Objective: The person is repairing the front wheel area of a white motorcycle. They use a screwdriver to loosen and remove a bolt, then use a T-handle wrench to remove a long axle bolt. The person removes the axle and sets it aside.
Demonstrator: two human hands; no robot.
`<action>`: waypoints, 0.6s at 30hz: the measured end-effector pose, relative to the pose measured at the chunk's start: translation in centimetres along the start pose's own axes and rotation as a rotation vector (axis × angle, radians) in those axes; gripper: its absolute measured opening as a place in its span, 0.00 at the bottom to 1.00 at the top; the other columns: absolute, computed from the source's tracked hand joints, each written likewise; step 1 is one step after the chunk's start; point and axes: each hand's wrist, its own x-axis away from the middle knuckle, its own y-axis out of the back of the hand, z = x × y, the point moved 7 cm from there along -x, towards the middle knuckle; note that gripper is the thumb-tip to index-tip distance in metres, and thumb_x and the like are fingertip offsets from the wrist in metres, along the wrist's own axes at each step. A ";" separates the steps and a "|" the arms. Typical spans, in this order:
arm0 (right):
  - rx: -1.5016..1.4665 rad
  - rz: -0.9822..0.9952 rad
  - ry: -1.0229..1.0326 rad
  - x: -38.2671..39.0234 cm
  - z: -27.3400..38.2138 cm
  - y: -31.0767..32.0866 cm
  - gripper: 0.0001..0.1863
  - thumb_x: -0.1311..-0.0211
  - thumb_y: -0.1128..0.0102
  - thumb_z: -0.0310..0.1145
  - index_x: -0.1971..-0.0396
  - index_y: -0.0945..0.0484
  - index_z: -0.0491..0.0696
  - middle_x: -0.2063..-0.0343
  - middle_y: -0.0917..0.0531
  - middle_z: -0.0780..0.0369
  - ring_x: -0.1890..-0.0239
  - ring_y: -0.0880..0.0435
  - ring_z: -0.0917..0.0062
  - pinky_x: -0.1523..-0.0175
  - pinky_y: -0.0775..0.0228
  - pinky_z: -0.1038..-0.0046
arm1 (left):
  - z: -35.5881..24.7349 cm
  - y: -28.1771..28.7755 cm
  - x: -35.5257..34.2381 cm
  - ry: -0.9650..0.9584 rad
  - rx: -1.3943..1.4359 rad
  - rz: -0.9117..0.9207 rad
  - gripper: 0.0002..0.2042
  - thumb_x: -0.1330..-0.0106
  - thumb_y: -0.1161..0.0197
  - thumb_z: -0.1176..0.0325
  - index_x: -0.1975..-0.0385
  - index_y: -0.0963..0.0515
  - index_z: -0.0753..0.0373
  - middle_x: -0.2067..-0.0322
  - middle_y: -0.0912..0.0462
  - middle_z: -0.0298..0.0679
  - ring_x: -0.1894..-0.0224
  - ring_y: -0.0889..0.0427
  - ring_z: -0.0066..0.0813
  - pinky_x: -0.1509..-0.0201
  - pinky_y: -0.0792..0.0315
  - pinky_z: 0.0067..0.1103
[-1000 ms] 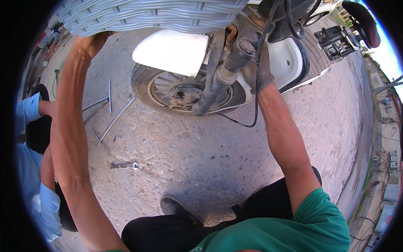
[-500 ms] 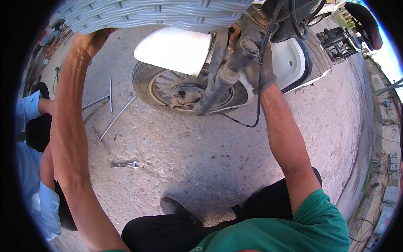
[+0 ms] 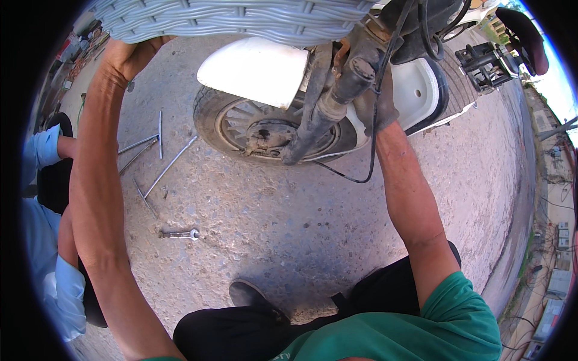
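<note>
We note the left hand (image 3: pixel 128 58) curled at the near-left corner of the basket (image 3: pixel 235 21), above the wheel (image 3: pixel 265 133), presumably to steady it, with the right hand (image 3: pixel 380 113) behind the fork (image 3: pixel 335 95); how tightly either grips, we cannot tell.

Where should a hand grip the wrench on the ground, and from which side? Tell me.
By the middle of the wrench, probably from above, pinching its long edges: it lies flat on the ground, slim shaft running crosswise, open end right.
</note>
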 end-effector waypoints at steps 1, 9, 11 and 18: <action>0.146 0.013 -0.029 0.0 0.0 0.1 0.16 0.32 0.46 0.17 0.46 0.30 0.43 0.56 0.21 0.60 0.55 0.19 0.76 0.50 0.21 0.72 | -0.1 -0.3 0.0 0.003 0.006 0.025 0.22 0.30 0.39 0.57 0.39 0.24 0.58 0.37 0.24 0.38 0.37 0.26 0.41 0.26 0.37 0.38; -0.004 -0.202 -0.094 0.0 0.9 -0.3 0.08 0.40 0.34 0.22 0.63 0.23 0.40 0.70 0.16 0.66 0.68 0.18 0.85 0.63 0.24 0.77 | 2.3 -8.5 0.0 -0.100 -0.128 -0.319 0.22 0.30 0.39 0.56 0.40 0.24 0.59 0.39 0.21 0.39 0.38 0.25 0.39 0.27 0.35 0.37; -0.344 -0.240 -0.218 0.0 -0.1 -0.5 0.08 0.41 0.33 0.22 0.63 0.23 0.40 0.71 0.16 0.67 0.68 0.19 0.86 0.63 0.24 0.77 | 2.2 -8.0 0.6 -0.167 -0.089 -0.501 0.22 0.30 0.39 0.56 0.40 0.24 0.59 0.40 0.21 0.40 0.39 0.24 0.39 0.28 0.35 0.37; 0.185 -0.135 -0.003 -0.4 1.2 -0.3 0.11 0.45 0.30 0.21 0.64 0.23 0.40 0.72 0.16 0.66 0.69 0.18 0.85 0.63 0.24 0.77 | 2.1 -7.9 0.3 0.011 -0.546 0.175 0.20 0.30 0.39 0.56 0.43 0.22 0.60 0.43 0.19 0.40 0.44 0.21 0.38 0.33 0.30 0.36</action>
